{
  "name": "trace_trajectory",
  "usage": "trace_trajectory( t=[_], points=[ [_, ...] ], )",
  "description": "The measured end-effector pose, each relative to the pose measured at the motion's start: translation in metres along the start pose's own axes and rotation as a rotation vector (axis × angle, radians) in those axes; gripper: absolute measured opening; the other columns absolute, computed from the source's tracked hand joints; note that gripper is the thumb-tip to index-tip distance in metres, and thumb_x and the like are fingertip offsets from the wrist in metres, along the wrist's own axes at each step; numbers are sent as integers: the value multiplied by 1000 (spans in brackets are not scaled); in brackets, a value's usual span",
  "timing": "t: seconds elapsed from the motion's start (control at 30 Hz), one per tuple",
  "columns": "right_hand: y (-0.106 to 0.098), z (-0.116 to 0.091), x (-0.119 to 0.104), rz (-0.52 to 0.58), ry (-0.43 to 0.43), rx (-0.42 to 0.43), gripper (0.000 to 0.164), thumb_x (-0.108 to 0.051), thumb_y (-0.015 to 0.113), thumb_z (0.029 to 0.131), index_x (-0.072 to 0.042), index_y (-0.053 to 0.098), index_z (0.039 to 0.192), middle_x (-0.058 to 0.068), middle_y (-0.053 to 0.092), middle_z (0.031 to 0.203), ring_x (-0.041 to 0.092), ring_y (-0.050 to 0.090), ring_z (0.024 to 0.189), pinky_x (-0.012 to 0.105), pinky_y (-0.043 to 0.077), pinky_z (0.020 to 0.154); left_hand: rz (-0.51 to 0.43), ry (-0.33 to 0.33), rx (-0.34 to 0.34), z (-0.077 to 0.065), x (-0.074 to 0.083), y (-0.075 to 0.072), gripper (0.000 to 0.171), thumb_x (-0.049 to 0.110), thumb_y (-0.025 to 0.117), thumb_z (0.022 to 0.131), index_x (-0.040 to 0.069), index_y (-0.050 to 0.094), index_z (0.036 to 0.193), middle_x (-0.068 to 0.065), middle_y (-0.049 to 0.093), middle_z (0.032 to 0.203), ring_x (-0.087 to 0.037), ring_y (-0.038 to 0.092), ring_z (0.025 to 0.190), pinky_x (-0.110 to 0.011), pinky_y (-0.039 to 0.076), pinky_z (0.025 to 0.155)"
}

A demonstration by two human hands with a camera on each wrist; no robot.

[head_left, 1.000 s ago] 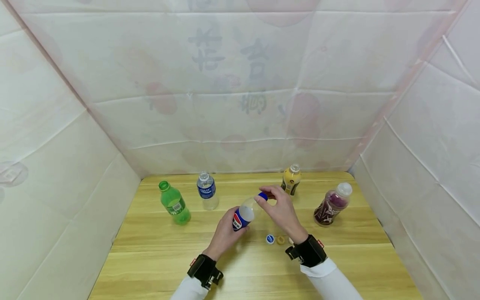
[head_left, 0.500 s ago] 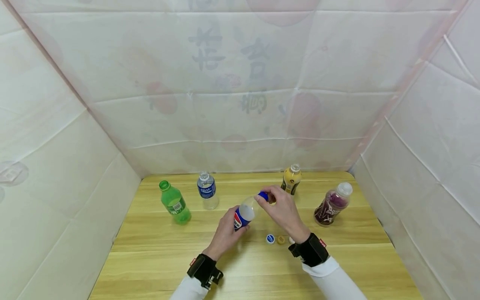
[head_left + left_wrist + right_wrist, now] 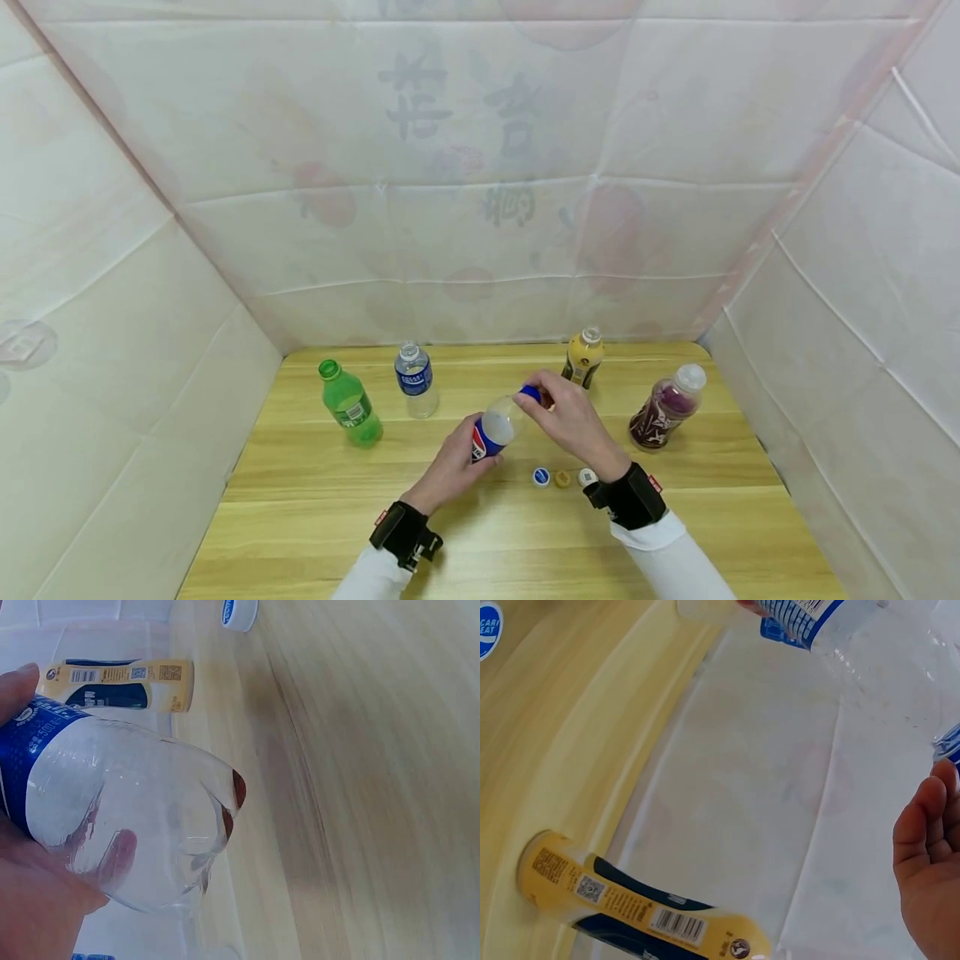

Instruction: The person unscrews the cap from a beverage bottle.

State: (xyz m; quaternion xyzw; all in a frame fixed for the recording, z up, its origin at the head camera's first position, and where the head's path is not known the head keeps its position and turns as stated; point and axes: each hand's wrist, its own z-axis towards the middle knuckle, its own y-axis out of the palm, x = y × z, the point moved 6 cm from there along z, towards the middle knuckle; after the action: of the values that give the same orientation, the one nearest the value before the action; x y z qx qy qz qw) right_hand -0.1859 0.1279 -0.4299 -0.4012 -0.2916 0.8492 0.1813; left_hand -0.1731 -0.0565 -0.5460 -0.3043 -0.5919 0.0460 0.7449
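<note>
My left hand [image 3: 450, 462] grips a clear plastic Pepsi bottle [image 3: 498, 423] round its blue label. The bottle is held above the table, tilted with its neck up to the right. At the neck sits a blue cap [image 3: 531, 392], which my right hand [image 3: 576, 417] pinches between thumb and fingers. Traces of dark drink show in the bottle's lobed base [image 3: 238, 787] in the left wrist view. In the right wrist view, the blue cap [image 3: 949, 744] shows at the right edge, partly behind the fingers [image 3: 911, 825].
Standing uncapped are a green bottle [image 3: 351, 410], a clear blue-labelled bottle [image 3: 415, 382] and a yellow bottle [image 3: 582, 360]. A purple bottle [image 3: 663, 412] with a white cap stands right. A blue-and-white cap [image 3: 541, 477], a yellow cap [image 3: 562, 479] and a white cap [image 3: 587, 477] lie in front.
Both hands and the bottle have shifted slightly right. My right wrist has moved right and turned a little, showing more of the white cap on the table. Both hands keep their hold.
</note>
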Motion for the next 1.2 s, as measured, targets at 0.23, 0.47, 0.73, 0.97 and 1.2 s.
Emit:
trace_trajectory(
  t=[0.23, 0.47, 0.73, 0.97, 1.2],
  points=[
    [0, -3, 1, -5, -53, -6, 11, -14, 74, 97, -12, 64, 101, -8, 58, 86, 5, 53, 76, 25, 49, 64, -4, 5, -28, 1, 1, -1, 70, 13, 80, 91, -3, 41, 147, -19, 60, 132, -30, 60, 117, -51, 52, 100],
    [1, -5, 1, 1, -95, -10, 12, -14, 73, 97, -13, 62, 99, -8, 57, 85, 5, 52, 75, 25, 49, 62, -86, -16, -86, 0, -2, 2, 70, 11, 78, 92, -1, 39, 149, -19, 59, 134, -32, 59, 119, -52, 50, 101],
    [-3, -7, 3, 13, -126, -28, 13, -27, 66, 103, -15, 62, 101, -9, 56, 87, 4, 50, 76, 25, 46, 62, -132, -33, -177, -1, -4, 3, 73, 22, 76, 96, 4, 36, 153, -16, 57, 138, -30, 59, 122, -50, 50, 102],
    [-3, -8, 5, 30, -136, -68, 12, -27, 65, 104, -16, 63, 105, -8, 59, 92, 5, 53, 79, 28, 50, 64, -168, -60, -236, -1, -3, 2, 72, 25, 74, 97, 7, 34, 154, -14, 55, 140, -30, 57, 124, -52, 49, 104],
    [-4, -9, 4, 51, -139, -103, 12, -25, 66, 103, -14, 64, 106, -6, 62, 96, 5, 56, 82, 30, 53, 66, -204, -75, -282, -3, -1, 3, 73, 26, 74, 98, 10, 33, 156, -14, 56, 138, -28, 57, 123, -48, 50, 102]
  ],
)
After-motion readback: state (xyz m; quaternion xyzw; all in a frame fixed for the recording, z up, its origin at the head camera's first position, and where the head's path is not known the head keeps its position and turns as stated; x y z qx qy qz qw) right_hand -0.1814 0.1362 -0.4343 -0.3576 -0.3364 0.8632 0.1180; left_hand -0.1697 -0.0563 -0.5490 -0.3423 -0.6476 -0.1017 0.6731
